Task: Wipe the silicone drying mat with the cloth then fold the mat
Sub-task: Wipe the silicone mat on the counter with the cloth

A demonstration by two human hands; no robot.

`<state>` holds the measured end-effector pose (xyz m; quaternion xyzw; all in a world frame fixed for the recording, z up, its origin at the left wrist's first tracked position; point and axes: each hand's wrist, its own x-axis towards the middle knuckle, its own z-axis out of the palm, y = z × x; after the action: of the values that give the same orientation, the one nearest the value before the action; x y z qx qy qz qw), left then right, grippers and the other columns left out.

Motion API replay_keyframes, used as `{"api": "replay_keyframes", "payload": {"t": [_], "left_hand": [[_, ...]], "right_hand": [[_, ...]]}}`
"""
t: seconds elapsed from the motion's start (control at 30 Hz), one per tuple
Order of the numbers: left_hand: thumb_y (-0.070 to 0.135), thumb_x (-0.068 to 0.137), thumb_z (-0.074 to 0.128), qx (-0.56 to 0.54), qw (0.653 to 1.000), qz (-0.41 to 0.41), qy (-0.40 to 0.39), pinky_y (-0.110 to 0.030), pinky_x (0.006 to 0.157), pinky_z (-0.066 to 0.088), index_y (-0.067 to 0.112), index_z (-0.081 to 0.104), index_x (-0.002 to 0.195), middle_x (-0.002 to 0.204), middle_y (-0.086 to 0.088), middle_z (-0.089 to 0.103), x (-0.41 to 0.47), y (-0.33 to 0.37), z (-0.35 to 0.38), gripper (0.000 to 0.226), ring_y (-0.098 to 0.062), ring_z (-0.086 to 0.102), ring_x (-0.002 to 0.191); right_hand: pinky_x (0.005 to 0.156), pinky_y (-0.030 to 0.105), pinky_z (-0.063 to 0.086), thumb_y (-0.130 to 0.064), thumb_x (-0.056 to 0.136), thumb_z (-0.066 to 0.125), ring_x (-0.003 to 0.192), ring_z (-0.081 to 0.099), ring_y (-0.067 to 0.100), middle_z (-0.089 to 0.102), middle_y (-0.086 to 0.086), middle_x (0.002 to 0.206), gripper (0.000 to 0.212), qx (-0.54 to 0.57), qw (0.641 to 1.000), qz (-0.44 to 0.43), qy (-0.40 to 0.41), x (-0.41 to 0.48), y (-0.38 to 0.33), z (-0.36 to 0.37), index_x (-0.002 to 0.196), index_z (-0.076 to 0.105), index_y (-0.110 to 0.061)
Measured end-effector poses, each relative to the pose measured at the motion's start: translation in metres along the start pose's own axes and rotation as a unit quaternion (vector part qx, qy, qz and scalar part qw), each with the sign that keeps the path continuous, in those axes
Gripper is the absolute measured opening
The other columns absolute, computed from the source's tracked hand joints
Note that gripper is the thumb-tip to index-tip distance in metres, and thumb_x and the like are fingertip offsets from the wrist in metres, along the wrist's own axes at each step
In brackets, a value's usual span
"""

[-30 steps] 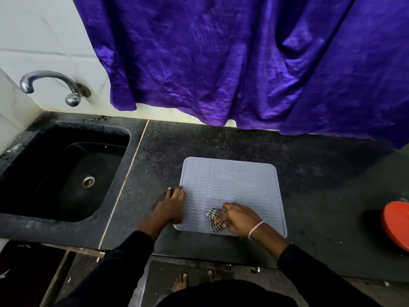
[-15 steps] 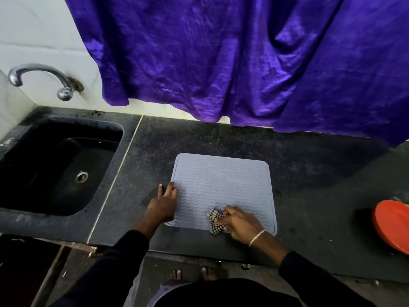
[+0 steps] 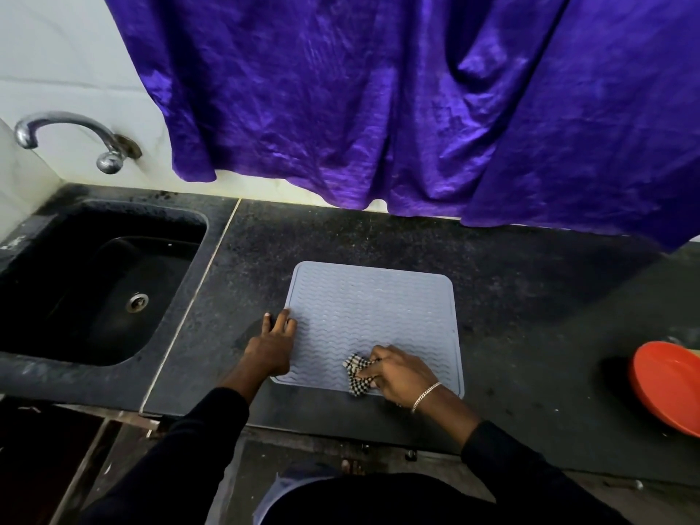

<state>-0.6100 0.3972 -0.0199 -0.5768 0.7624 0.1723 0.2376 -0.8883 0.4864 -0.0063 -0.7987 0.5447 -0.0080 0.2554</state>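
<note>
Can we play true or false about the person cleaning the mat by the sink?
1. The right hand is holding a checkered cloth on the mat. True.
2. The mat is already folded in half. False: it lies flat and open on the dark counter.
3. The left hand rests at the mat's left edge. True.
4. The mat is sitting inside the sink. False: the sink is off to the left, apart from the mat.
5. A red dish sits at the right edge of the counter. True.
6. The curtain above the counter is green. False: it is purple.
</note>
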Motion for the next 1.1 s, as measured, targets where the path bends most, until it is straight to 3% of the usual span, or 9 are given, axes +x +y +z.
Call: {"api": "replay_keyframes", "payload": {"t": [0.13, 0.3, 0.4, 0.77, 0.9, 1.1], "left_hand": [[0.013, 0.09, 0.058, 0.005, 1.0, 0.0, -0.001, -0.054, 0.113, 0.04, 0.009, 0.006, 0.158, 0.168, -0.005, -0.014, 0.0, 0.002, 0.001, 0.086, -0.047, -0.005, 0.153], [0.015, 0.09, 0.059, 0.006, 1.0, 0.0, -0.008, -0.053, 0.116, 0.037, 0.009, 0.004, 0.159, 0.168, -0.005, -0.017, -0.001, 0.0, 0.002, 0.088, -0.047, -0.007, 0.153], [0.013, 0.09, 0.059, 0.004, 1.0, 0.0, -0.007, -0.054, 0.116, 0.037, 0.008, 0.005, 0.159, 0.168, -0.006, -0.017, 0.0, 0.0, 0.002, 0.088, -0.047, -0.006, 0.153], [0.01, 0.089, 0.054, 0.002, 1.0, -0.002, -0.015, -0.055, 0.115, 0.037, 0.009, 0.004, 0.159, 0.168, -0.006, -0.018, 0.001, 0.002, 0.002, 0.086, -0.046, -0.008, 0.153], [0.01, 0.089, 0.053, 0.004, 1.0, 0.003, -0.006, -0.055, 0.115, 0.037, 0.008, 0.006, 0.158, 0.168, -0.006, -0.017, 0.0, 0.001, 0.003, 0.084, -0.047, -0.006, 0.153], [0.006, 0.088, 0.052, -0.004, 1.0, 0.003, -0.007, -0.055, 0.115, 0.038, 0.008, 0.006, 0.158, 0.168, -0.006, -0.017, -0.002, 0.001, 0.001, 0.083, -0.047, -0.007, 0.153]], "right_hand": [[0.08, 0.026, 0.041, -0.031, 0.088, 0.061, 0.11, 0.051, 0.014, 0.054, -0.013, 0.117, 0.038, -0.011, 1.0, 0.002, 0.006, -0.019, 0.016, 0.005, 0.124, 0.06, -0.046], [0.085, 0.03, 0.049, -0.037, 0.088, 0.061, 0.116, 0.051, 0.013, 0.052, -0.016, 0.122, 0.04, -0.053, 0.998, 0.025, -0.01, -0.048, 0.048, -0.007, 0.126, 0.057, -0.05], [0.087, 0.031, 0.051, -0.03, 0.084, 0.062, 0.114, 0.052, 0.013, 0.052, -0.015, 0.12, 0.046, -0.069, 0.997, 0.039, -0.015, -0.052, 0.057, -0.016, 0.125, 0.058, -0.051], [0.087, 0.029, 0.046, -0.032, 0.088, 0.062, 0.113, 0.052, 0.013, 0.055, -0.016, 0.118, 0.04, -0.001, 0.999, 0.033, 0.015, -0.037, 0.031, 0.005, 0.124, 0.061, -0.049], [0.093, 0.024, 0.047, -0.031, 0.087, 0.062, 0.118, 0.052, 0.01, 0.055, -0.02, 0.127, 0.041, -0.016, 0.998, 0.051, 0.028, -0.061, 0.055, 0.005, 0.123, 0.061, -0.05], [0.091, 0.023, 0.049, -0.024, 0.082, 0.06, 0.113, 0.058, 0.01, 0.059, -0.017, 0.121, 0.046, -0.034, 0.995, 0.098, 0.004, -0.091, 0.094, -0.022, 0.121, 0.064, -0.049]]}}
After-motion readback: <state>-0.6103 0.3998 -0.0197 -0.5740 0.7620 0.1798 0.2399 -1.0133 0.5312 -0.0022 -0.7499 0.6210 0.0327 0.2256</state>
